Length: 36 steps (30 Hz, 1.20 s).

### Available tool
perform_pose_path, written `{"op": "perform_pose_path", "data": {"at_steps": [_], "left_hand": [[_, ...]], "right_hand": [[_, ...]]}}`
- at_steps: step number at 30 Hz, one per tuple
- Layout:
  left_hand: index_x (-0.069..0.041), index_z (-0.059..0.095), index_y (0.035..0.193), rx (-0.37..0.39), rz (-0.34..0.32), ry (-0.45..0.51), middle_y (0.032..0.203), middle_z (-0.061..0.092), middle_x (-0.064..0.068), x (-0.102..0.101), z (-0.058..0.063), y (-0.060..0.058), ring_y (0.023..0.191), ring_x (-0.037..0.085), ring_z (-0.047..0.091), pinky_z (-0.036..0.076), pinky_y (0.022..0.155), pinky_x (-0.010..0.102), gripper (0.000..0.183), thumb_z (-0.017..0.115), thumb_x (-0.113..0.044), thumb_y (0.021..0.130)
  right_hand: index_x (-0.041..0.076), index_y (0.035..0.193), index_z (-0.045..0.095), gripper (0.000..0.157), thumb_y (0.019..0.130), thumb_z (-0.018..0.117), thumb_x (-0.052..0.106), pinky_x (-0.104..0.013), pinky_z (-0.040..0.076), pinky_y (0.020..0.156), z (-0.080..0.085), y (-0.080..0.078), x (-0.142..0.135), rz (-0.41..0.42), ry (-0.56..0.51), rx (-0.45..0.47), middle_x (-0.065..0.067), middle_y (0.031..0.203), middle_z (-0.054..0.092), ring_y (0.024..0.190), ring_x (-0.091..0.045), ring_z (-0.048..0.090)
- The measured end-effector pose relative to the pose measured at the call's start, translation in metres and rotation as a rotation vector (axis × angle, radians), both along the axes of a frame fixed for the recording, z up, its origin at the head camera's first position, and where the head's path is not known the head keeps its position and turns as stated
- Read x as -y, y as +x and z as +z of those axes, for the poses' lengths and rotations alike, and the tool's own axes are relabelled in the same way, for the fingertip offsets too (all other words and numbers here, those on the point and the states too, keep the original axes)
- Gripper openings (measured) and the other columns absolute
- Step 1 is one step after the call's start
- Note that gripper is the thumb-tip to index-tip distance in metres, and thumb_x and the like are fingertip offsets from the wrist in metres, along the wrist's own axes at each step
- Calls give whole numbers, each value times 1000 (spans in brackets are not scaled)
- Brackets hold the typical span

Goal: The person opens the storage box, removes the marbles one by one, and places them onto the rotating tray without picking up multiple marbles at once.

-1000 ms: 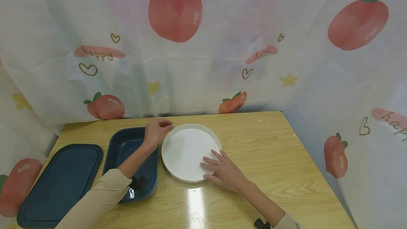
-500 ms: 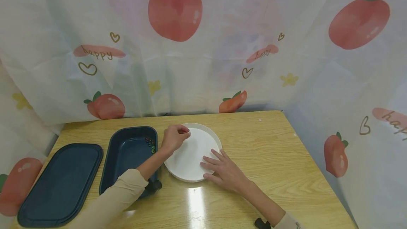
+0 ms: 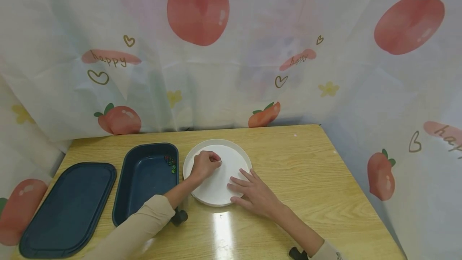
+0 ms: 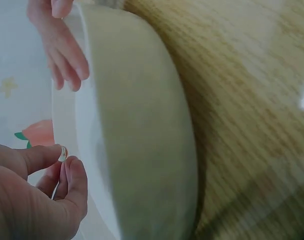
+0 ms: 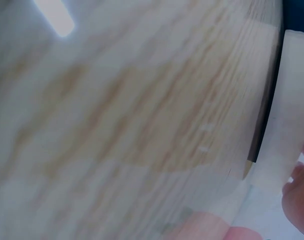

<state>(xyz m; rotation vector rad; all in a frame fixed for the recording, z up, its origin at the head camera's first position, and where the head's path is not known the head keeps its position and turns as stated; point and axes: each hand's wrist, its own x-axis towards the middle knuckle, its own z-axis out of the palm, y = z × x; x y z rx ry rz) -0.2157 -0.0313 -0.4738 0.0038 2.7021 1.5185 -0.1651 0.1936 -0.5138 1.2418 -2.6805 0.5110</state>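
Note:
In the head view a round white tray (image 3: 213, 193) with a low rim lies mid-table. Over its middle is my left hand (image 3: 204, 166), thumb and fingertips together. The left wrist view shows what they pinch: a small, clear, shiny marble (image 4: 63, 153) with a yellowish streak. My right hand (image 3: 255, 194) lies across the tray's front right rim, fingers spread and fairly straight over the white surface. Left of the tray stands a deep dark blue box (image 3: 144, 179). Several small red, blue and green marbles (image 3: 171, 164) sit at its far right side.
A flat dark blue lid (image 3: 68, 212) lies on the table left of the box. Wood-grain tabletop (image 3: 306, 171) extends to the right of the tray. Behind the table hangs a fruit-printed curtain (image 3: 231, 75).
My left hand has moved right, from the far gap between box and tray to over the tray's middle, pinching the marble. The box's coloured marbles came into view. My right hand stays put.

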Motion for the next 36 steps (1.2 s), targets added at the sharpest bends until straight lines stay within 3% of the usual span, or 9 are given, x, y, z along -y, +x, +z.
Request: {"op": "perform_pose_path", "data": {"at_steps": [8,22,36], "left_hand": [[1,73,84,12,-11,-17,76,68,4,-2,-7,3,75,17,64,53,69,31,5,76,-3,86],[3,71,85,-44,-26,-55,78,68,6,1,-13,1,76,19,64,54,71,34,4,73,-1,87],[3,71,84,-45,-27,-69,78,68,6,2,-15,0,76,20,64,54,72,35,4,72,-1,86]], "right_hand": [[20,132,68,48,99,55,52,-62,25,112,0,0,0,3,-2,-13,0,138,60,139,-36,41],[21,133,67,48,100,54,52,-59,24,113,1,1,0,-7,18,-2,1,140,58,141,-33,39],[20,133,67,48,100,54,52,-60,24,113,3,2,1,-9,16,-4,1,140,59,140,-34,39]]}}
